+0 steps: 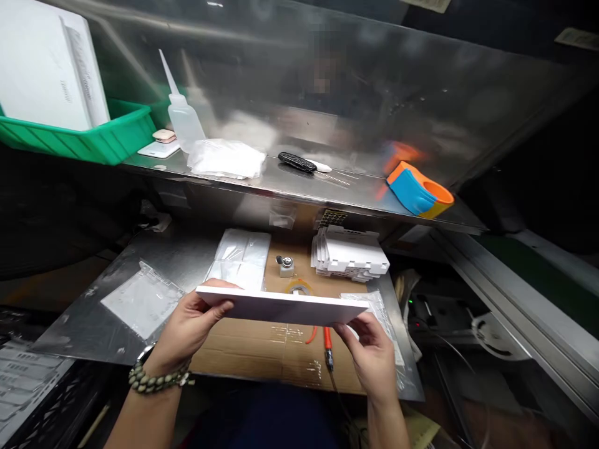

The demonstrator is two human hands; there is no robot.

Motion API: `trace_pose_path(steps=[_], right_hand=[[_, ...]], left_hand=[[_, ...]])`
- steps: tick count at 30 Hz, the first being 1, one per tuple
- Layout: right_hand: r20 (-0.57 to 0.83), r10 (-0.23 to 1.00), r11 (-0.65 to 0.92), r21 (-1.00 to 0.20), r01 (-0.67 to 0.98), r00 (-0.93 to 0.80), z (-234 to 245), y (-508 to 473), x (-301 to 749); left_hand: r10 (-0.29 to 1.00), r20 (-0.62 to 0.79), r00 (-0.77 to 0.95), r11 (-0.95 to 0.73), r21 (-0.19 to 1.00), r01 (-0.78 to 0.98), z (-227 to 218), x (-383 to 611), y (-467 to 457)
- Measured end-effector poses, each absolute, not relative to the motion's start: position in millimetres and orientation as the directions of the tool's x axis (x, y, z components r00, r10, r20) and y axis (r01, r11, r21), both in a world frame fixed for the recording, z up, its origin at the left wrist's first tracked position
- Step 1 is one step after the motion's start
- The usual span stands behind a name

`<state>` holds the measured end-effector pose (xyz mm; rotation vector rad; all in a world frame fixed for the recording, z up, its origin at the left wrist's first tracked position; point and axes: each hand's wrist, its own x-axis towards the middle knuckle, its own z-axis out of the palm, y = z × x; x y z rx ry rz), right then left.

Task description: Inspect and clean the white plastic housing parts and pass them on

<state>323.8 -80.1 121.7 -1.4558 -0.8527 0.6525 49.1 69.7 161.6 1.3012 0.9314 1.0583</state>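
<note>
A flat white box-like panel [285, 307] is held up above the cardboard mat, its narrow edge towards me. My left hand [199, 318] grips its left end, thumb on the near face and fingers behind. At the right end, my right hand [367, 343] pinches the lower corner between thumb and fingers. Below the panel, a tool with a red handle [328, 340] and a cord lies on the cardboard [262, 355]. Behind it are a roll of tape [299, 287], partly hidden, and a small dispenser bottle [286, 267].
White plastic parts [353, 252] are stacked at the back right, beside clear bags [243, 255]. A bagged sheet [143, 302] lies left. The metal shelf [262, 184] above carries a squeeze bottle [185, 121], black-handled tool [297, 163], orange-blue holder [418, 192] and green bin [112, 134].
</note>
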Motion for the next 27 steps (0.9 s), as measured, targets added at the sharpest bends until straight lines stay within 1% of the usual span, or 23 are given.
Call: trace_pose_path(steps=[4,8,11,14,17,19,21,22,23,24,25,26,27], right_hand=[[0.116,0.840,0.055,-0.990,0.130,0.531,120,-80,327],[0.175,0.849,0.112,-0.982,0.153,0.499,117,-80,333],[0.169,0.861,0.096,-0.980,0.173,0.479,109,-80,337],[0.139,0.881,0.057,-0.980,0.190,0.452,99,-80,341],[0.141,0.892,0.052,-0.976,0.212,0.429,88,-78,345],[0.174,0.891,0.078,-0.969,0.235,0.419,81,-77,347],[0.242,0.884,0.147,-0.956,0.252,0.400,76,-76,347],[0.287,0.876,0.200,-0.947,0.251,0.387,74,-76,346],[0.333,0.865,0.255,-0.936,0.242,0.375,73,-75,344],[0.375,0.852,0.306,-0.923,0.232,0.366,72,-75,341],[0.409,0.843,0.347,-0.910,0.227,0.350,71,-74,338],[0.439,0.839,0.378,-0.895,0.235,0.322,69,-72,336],[0.452,0.849,0.383,-0.884,0.269,0.275,67,-69,333]], left_hand=[[0.899,0.176,0.400,-0.090,0.970,-0.225,156,50,68],[0.871,0.235,0.432,-0.152,0.964,-0.219,163,51,64],[0.862,0.237,0.448,-0.161,0.966,-0.202,169,52,60],[0.859,0.206,0.469,-0.138,0.975,-0.175,172,50,57],[0.856,0.181,0.483,-0.120,0.981,-0.154,171,48,56],[0.846,0.192,0.498,-0.136,0.980,-0.147,169,47,55],[0.855,0.193,0.481,-0.101,0.972,-0.210,166,47,54],[0.890,0.164,0.425,-0.044,0.959,-0.279,164,48,53],[0.935,0.087,0.343,0.047,0.930,-0.364,162,49,53],[0.960,-0.043,0.278,0.171,0.875,-0.453,159,50,52],[0.945,-0.205,0.255,0.314,0.789,-0.528,157,50,51],[0.889,-0.361,0.282,0.458,0.680,-0.572,155,49,50],[0.802,-0.487,0.345,0.590,0.561,-0.580,153,47,49]])
